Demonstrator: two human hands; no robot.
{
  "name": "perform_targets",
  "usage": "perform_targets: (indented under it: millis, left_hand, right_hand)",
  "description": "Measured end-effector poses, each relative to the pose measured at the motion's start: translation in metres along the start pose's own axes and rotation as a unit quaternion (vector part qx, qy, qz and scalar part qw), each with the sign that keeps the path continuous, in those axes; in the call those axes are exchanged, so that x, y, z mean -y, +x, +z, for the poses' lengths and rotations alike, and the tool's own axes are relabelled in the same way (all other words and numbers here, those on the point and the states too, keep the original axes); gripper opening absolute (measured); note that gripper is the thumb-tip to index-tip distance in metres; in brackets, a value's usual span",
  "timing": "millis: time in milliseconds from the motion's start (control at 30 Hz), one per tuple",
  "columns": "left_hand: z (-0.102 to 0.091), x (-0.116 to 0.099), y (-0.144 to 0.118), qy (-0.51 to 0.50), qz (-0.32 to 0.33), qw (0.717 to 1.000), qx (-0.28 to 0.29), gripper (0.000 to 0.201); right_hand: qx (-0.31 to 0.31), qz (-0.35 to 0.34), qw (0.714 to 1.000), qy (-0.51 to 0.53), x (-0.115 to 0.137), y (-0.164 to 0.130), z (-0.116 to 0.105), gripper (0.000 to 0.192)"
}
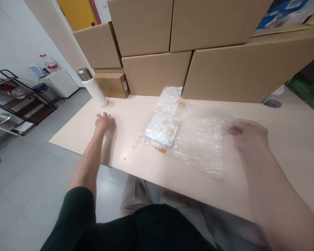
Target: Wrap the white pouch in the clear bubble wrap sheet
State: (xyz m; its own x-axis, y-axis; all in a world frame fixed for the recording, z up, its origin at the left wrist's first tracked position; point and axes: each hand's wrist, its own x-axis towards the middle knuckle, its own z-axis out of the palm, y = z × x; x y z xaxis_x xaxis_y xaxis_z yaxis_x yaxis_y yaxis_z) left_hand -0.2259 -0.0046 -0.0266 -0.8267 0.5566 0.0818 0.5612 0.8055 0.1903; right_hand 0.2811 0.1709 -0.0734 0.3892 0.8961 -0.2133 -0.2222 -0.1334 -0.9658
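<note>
A sheet of clear bubble wrap is spread over the tabletop. On its left part lies a flat, whitish square item with pale yellow round shapes; some film seems to cover it, and its kind is unclear. My right hand, smeared by motion, has its fingers closed at the right edge of the bubble wrap. Off to the left, my left hand rests on the table with bent, slightly parted fingers, away from the wrap. Nearest to it stands a white bottle with a metal cap.
Large cardboard boxes are stacked along the table's back edge. A smaller carton stands beside the bottle. Orange bits show at the wrap's edge. At the far left are a shelf rack and a white cabinet.
</note>
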Motion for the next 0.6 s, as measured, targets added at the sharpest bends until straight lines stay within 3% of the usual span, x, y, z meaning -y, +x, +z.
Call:
perform_targets:
  millis: [167,300,400,433,500,600]
  left_hand:
    - [-0.001,0.002,0.01,-0.015,0.037,0.999,0.027,0.027]
    - [-0.004,-0.036,0.011,-0.072,0.089,0.992,-0.045,0.053]
    - [-0.004,-0.071,-0.015,-0.12,0.169,0.973,-0.098,0.059]
    - [-0.003,-0.081,-0.029,-0.133,0.206,0.965,-0.087,0.051]
    - [0.003,-0.094,-0.059,-0.166,0.31,0.936,-0.007,0.046]
    - [0.017,-0.105,-0.099,-0.158,0.308,0.934,0.087,0.066]
  right_hand:
    - [0.0,-0.011,1.0,-0.025,-0.005,-0.001,0.005,0.025]
    - [0.006,-0.011,1.0,-0.014,0.0,-0.01,0.008,0.023]
    - [0.003,0.012,1.0,0.016,0.008,-0.014,0.007,0.018]
    - [0.004,0.027,0.999,0.021,0.012,-0.015,0.007,0.018]
    - [0.025,0.059,0.998,0.015,0.017,-0.017,0.006,0.018]
    - [0.103,0.078,0.991,-0.018,0.021,-0.025,0.007,0.017]
